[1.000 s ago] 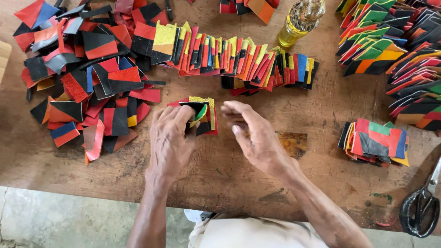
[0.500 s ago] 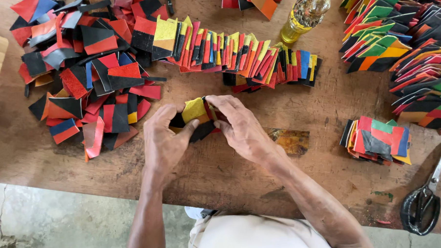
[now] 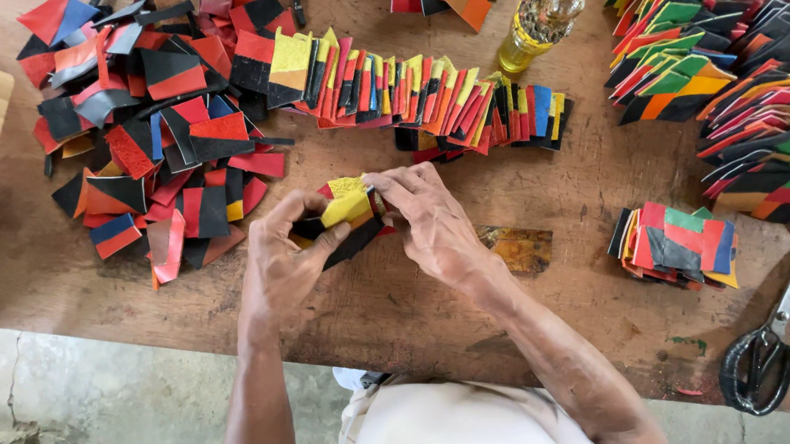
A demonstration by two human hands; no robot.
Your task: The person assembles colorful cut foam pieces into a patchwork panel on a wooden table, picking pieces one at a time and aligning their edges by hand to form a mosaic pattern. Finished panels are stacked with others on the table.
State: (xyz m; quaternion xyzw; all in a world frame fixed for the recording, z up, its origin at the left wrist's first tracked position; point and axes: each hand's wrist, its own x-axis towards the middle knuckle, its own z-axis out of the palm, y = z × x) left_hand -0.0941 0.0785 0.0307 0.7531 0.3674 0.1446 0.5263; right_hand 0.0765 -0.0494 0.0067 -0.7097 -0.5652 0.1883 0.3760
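My left hand (image 3: pixel 284 252) and my right hand (image 3: pixel 430 225) both grip a small stack of coloured patches (image 3: pixel 346 210), yellow on top with black and red below, held just above the wooden table (image 3: pixel 398 309). The left thumb presses on the yellow top piece. The right fingers pinch the stack's right edge. Behind the hands a long leaning row of yellow, red and black patches (image 3: pixel 425 94) runs across the table.
A loose heap of red, black and blue patches (image 3: pixel 156 134) lies at the left. Fanned stacks with green (image 3: pixel 722 62) fill the right, a small stack (image 3: pixel 676 243) below them. A yellow bottle (image 3: pixel 541 24), black-handled scissors (image 3: pixel 763 358), a stained board (image 3: pixel 518 247).
Both hands closed around the small stack and lifted it a little toward the row; a second ago the hands lay flatter over it on the table.
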